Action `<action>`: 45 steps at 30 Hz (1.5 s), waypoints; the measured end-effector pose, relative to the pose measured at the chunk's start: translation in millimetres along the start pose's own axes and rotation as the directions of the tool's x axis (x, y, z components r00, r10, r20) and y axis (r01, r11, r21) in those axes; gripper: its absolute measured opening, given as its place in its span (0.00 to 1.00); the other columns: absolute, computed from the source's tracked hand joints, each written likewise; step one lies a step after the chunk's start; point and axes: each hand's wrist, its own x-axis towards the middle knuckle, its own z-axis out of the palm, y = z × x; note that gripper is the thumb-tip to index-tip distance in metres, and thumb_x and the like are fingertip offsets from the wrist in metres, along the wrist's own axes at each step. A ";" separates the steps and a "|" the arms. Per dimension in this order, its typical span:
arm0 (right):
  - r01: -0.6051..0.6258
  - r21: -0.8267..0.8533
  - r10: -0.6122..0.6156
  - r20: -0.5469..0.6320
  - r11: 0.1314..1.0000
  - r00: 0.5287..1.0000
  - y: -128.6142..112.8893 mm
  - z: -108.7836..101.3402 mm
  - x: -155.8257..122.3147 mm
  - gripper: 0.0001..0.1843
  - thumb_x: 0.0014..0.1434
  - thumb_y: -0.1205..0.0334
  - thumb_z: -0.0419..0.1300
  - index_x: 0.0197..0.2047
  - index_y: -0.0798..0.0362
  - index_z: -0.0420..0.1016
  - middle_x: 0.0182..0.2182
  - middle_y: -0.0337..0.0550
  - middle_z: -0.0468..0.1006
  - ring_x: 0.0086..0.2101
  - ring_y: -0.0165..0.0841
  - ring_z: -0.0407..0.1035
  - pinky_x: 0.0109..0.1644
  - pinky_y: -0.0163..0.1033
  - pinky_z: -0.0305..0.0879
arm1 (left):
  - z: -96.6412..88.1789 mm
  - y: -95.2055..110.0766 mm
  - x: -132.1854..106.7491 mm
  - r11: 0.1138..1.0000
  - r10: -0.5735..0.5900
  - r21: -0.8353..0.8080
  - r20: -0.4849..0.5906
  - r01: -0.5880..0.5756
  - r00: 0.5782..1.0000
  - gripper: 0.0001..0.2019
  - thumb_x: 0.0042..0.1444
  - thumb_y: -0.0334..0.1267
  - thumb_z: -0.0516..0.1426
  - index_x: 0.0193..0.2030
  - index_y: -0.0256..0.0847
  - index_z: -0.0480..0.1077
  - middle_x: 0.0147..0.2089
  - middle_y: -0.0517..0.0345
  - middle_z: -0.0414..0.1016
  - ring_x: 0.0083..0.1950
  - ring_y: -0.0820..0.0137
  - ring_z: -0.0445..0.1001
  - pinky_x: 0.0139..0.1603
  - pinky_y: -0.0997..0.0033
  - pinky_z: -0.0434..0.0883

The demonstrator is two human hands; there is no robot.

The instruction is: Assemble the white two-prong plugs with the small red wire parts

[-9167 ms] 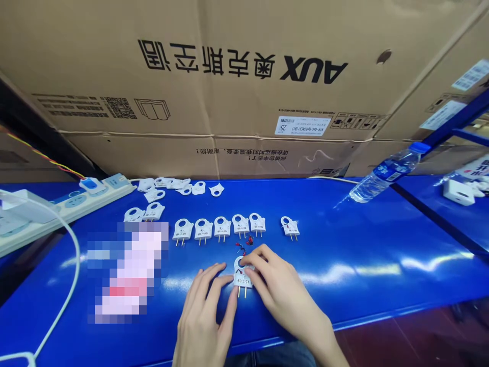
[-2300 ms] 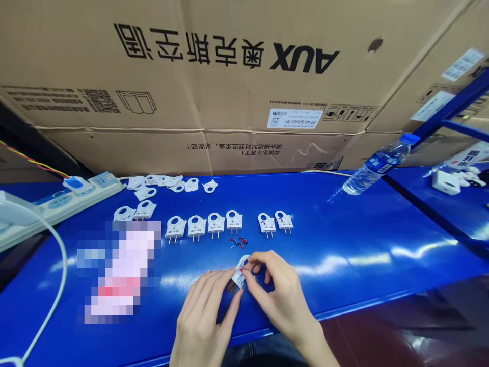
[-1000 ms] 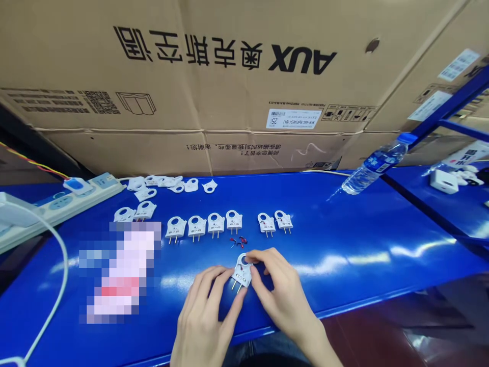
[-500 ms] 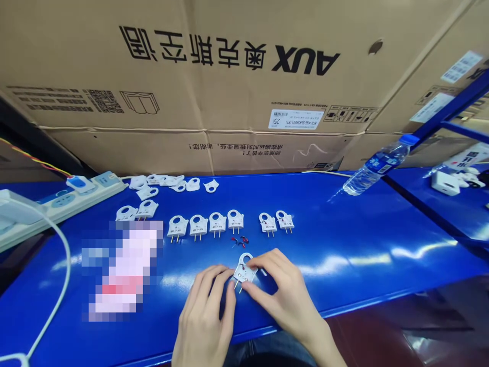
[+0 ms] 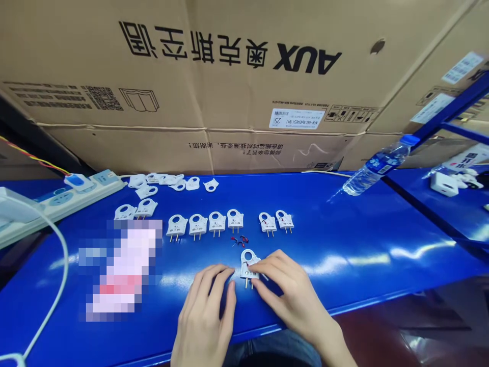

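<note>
A white two-pin plug half with a ring handle (image 5: 248, 262) lies near the front of the blue table, pins toward me. My right hand (image 5: 288, 285) grips its right side between thumb and fingers, hiding part of it. My left hand (image 5: 210, 300) is just left of the plug, thumb and fingers apart, holding nothing. Small red and black parts (image 5: 240, 240) lie behind the plug. Several similar plug halves (image 5: 197, 225) stand in a row farther back, and a pair (image 5: 268, 223) stands to their right.
White ring-shaped covers (image 5: 164, 180) are heaped at the back left, by a power strip (image 5: 72, 196) with a white cable. A blurred pink-white patch (image 5: 126, 270) covers the left. A water bottle (image 5: 380, 165) stands back right, before a large carton (image 5: 229, 102).
My right hand has shifted the plug slightly right and turned it straighter. My left fingers have come off the plug and are now apart from it.
</note>
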 end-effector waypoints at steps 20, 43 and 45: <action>0.088 -0.314 -0.046 0.138 0.945 0.989 37.9 -33.2 75.7 0.12 0.71 0.62 0.62 0.56 0.48 0.77 0.41 0.45 0.81 0.44 0.40 0.71 0.44 0.43 0.70 | -0.8 1.5 1.5 1.000 -0.003 0.003 -0.003 0.003 1.000 0.11 0.70 0.38 0.54 0.55 0.47 0.72 0.52 0.52 0.79 0.53 0.61 0.79 0.51 0.61 0.78; 0.151 -0.465 -0.041 0.239 0.872 0.970 28.7 -13.7 103.7 0.12 0.72 0.62 0.60 0.56 0.54 0.78 0.49 0.49 0.78 0.47 0.42 0.67 0.46 0.44 0.68 | -0.7 0.6 1.5 1.000 0.010 0.004 0.017 -0.010 1.000 0.10 0.70 0.38 0.54 0.55 0.48 0.71 0.51 0.52 0.78 0.53 0.62 0.78 0.50 0.61 0.78; 0.154 -0.489 -0.037 0.241 0.859 0.970 29.2 -8.0 107.6 0.10 0.72 0.61 0.60 0.53 0.53 0.79 0.48 0.49 0.78 0.46 0.41 0.68 0.45 0.42 0.67 | -1.5 2.8 2.3 1.000 0.000 0.003 0.008 0.000 1.000 0.10 0.70 0.37 0.53 0.54 0.47 0.72 0.51 0.51 0.78 0.53 0.61 0.78 0.49 0.60 0.78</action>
